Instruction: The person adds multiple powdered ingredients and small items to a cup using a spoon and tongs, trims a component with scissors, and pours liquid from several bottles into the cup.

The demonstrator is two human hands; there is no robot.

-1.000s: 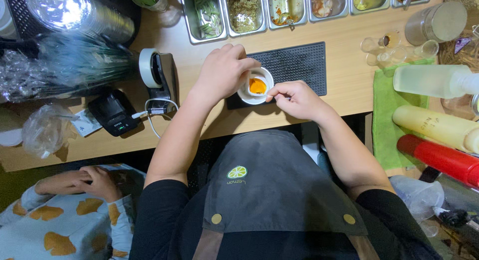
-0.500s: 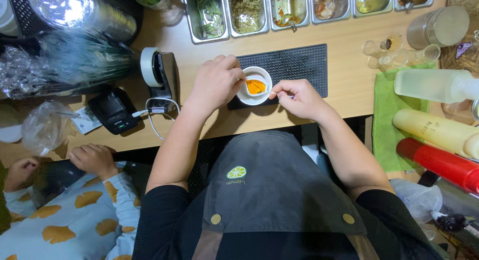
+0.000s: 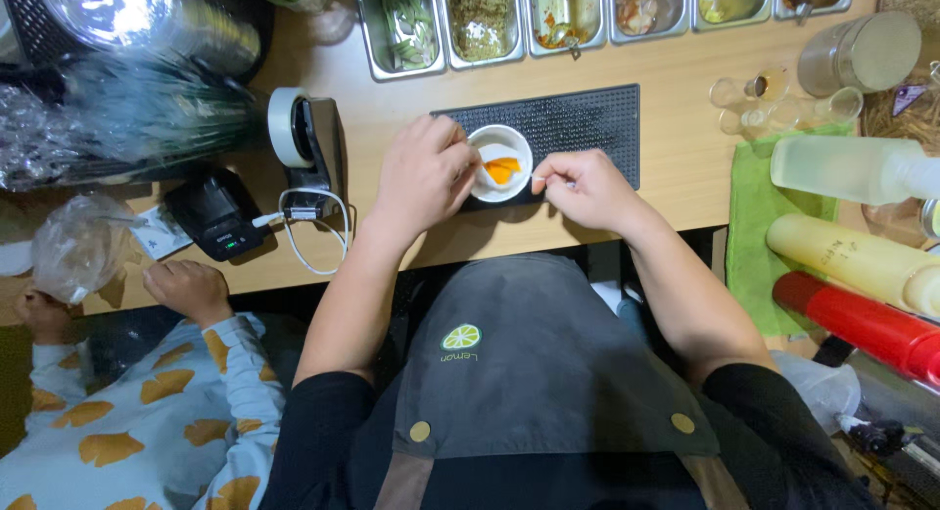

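Your left hand [image 3: 423, 177] is curled around the small white round bowl [image 3: 499, 162] of orange pieces [image 3: 502, 169], gripping its left rim, probably to steady it. The bowl sits on the black ribbed rubber mat [image 3: 578, 123], likely for grip. Your right hand [image 3: 585, 187], right of the bowl, has its fingertips pinched together at the rim; can't tell on what. The wooden bench [image 3: 676, 167] carries the mat.

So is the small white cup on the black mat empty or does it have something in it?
Not empty: the white cup stands upright with orange pieces inside, left hand at its rim.
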